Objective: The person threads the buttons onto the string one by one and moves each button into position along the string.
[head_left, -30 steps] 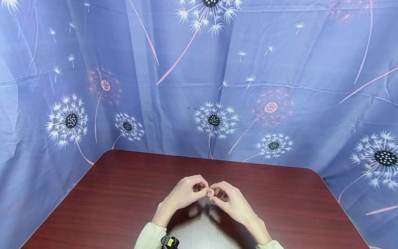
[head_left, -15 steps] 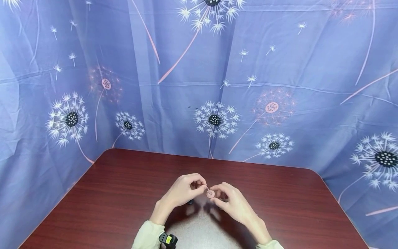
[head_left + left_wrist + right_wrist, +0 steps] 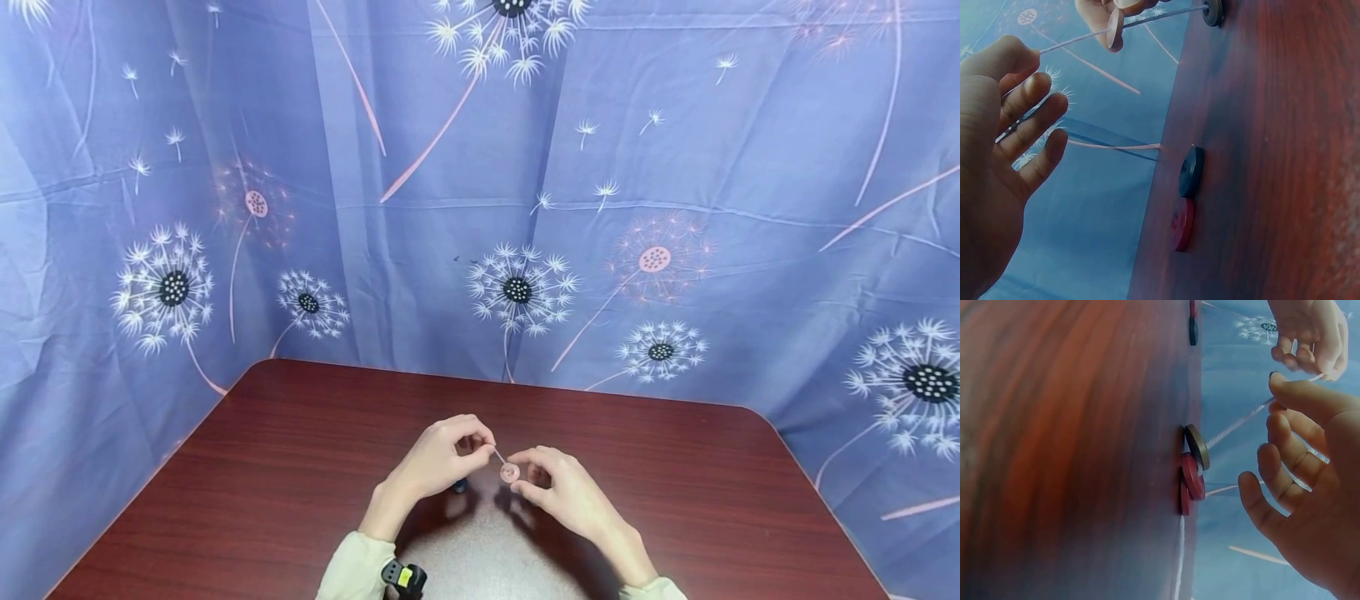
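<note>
A light pink button [image 3: 510, 473] is threaded on a pale string [image 3: 1079, 40] above the table. My left hand [image 3: 438, 458] pinches the string's end between thumb and index finger, its other fingers loosely bent. With thumb and index fingertip at the button's edges, my right hand [image 3: 566, 487] holds it. The string runs down from there to a dark brownish button [image 3: 1196, 447] on the table, beside red buttons [image 3: 1192, 477]. In the right wrist view my thumb hides the pink button.
Below my left hand, a dark blue-green button [image 3: 1191, 172] and a red button [image 3: 1182, 225] lie on the reddish-brown table [image 3: 315, 425]. A blue dandelion-print curtain [image 3: 420, 250] stands behind the table. A black strap device [image 3: 405, 577] sits at my left sleeve.
My left hand has drawn away from the pink button to the upper left, showing a stretch of string between them. The right hand and button have shifted slightly downward.
</note>
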Demonstrator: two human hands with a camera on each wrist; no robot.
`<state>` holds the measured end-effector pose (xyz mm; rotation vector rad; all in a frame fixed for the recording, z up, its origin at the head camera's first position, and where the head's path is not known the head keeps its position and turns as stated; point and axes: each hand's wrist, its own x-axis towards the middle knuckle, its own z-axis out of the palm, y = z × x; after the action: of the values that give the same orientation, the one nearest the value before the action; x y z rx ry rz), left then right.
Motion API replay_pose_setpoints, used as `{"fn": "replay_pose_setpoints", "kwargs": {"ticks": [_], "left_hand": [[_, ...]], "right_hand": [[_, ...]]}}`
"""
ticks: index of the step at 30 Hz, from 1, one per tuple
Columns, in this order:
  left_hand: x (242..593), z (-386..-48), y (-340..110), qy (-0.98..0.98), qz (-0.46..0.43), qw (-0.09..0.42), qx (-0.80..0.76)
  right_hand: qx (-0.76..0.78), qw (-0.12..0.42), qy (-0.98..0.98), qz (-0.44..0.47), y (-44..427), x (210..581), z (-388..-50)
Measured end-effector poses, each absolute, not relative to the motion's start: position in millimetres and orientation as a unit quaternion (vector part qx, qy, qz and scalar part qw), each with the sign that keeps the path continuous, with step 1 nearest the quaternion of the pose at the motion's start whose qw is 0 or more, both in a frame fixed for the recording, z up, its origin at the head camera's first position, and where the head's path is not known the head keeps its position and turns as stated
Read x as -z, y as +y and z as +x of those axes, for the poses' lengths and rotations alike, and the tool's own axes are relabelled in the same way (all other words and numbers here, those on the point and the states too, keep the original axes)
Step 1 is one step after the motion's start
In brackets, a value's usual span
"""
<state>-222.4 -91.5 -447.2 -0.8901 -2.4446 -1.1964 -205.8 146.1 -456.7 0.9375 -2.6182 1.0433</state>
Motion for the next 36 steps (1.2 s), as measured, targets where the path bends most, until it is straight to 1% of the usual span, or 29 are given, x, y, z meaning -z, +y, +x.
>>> {"fn": "replay_pose_setpoints", "kwargs": {"ticks": [5,15,25,29,36], "left_hand": [[447,-223,-92,-0.844,-0.307,0.146,0.415],[448,-223,-93,-0.849,-0.302,0.138,0.411],[446,-222,-94,-0.847,-0.305,0.142,0.411],[444,-222,-94,-0.850,-0.300,0.134,0.412],[445,-221,-93,-0.852,-0.293,0.122,0.415]], "right_hand": [[-0.341,0.067,-0.888,0.301,148,457,-207],[-0.323,0.046,-0.896,0.300,152,458,-208],[-0.306,0.002,-0.904,0.300,155,456,-209],[-0.301,-0.018,-0.908,0.290,156,455,-208],[-0.281,-0.008,-0.911,0.302,157,457,-209]]}}
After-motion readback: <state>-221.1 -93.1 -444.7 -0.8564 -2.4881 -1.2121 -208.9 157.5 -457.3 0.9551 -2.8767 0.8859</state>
